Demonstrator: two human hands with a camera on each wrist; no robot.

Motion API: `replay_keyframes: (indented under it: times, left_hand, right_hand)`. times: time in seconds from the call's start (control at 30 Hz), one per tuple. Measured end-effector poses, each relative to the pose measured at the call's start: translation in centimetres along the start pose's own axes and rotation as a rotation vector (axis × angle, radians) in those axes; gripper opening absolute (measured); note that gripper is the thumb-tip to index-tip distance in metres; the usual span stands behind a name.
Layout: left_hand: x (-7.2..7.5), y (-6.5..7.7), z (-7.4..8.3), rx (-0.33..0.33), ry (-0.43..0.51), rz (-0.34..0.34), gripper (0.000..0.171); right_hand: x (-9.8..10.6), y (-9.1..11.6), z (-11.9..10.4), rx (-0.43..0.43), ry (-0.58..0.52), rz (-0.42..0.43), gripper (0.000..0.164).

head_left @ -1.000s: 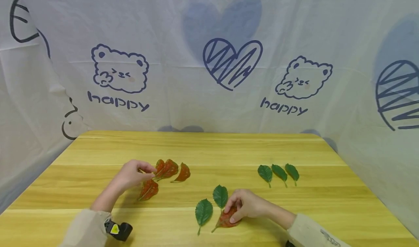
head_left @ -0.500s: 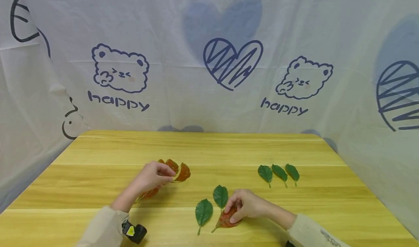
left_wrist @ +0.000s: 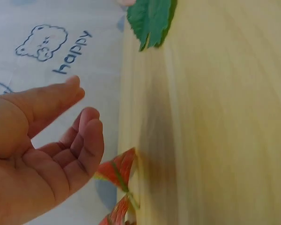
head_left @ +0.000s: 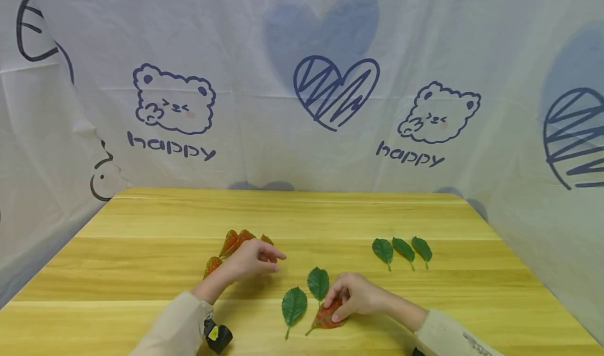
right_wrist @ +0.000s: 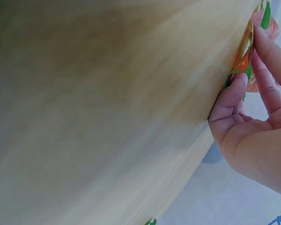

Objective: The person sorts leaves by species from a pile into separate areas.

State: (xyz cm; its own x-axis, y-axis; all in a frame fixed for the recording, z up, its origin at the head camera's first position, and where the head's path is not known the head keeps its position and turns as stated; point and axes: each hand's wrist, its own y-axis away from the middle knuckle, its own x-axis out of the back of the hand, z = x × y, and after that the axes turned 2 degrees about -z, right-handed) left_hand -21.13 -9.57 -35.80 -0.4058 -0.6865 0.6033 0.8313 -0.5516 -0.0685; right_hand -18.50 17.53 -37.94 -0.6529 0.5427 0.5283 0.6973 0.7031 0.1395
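Observation:
My left hand (head_left: 257, 260) hovers over the table with thumb and fingers apart and nothing between them. It partly covers a loose cluster of red leaves (head_left: 229, 241), and a red leaf (left_wrist: 119, 169) shows beyond the fingers in the left wrist view. My right hand (head_left: 357, 294) pinches another red leaf (head_left: 324, 320), its stem pointing toward the front left; the fingers hide part of the blade. Left of that leaf lies a green leaf (head_left: 294, 306), and a second green leaf (head_left: 318, 282) lies just behind it, its stem running toward the red one.
Three green leaves (head_left: 402, 250) lie in a row at the back right of the wooden table (head_left: 330, 214). A white printed cloth (head_left: 264, 136) hangs behind the table and along its sides. A camera (head_left: 218, 336) is strapped to the left wrist.
My left hand has moved right and slightly toward the front, past the red leaves, its fingers spreading wider apart. My right hand and its red leaf have stayed in place.

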Motion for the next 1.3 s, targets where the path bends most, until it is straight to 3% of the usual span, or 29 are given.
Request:
replay_keyframes:
  times: [0.2, 0.43, 0.63, 0.87, 1.3]
  left_hand:
    - [-1.6, -1.4, -0.1, -0.033, 0.077, -0.089, 0.022]
    - [-2.7, -2.3, 0.4, -0.021, 0.022, -0.114, 0.02]
    - [-3.2, -2.8, 0.9, -0.028, 0.034, -0.138, 0.02]
    - [-4.0, -3.3, 1.1, 0.056, 0.118, -0.192, 0.021]
    - [-4.5, -4.0, 0.7, 0.101, 0.063, -0.212, 0.02]
  right_hand:
    - [0.0, 0.0, -0.1, 0.006, 0.007, 0.001, 0.015]
    - [0.0, 0.0, -0.1, 0.014, 0.016, 0.001, 0.015]
    - [0.1, 0.1, -0.2, 0.021, 0.004, 0.0, 0.016]
    - [0.1, 0.0, -0.1, 0.034, 0.001, -0.003, 0.016]
    - [0.1, 0.0, 0.0, 0.035, -0.019, -0.011, 0.017]
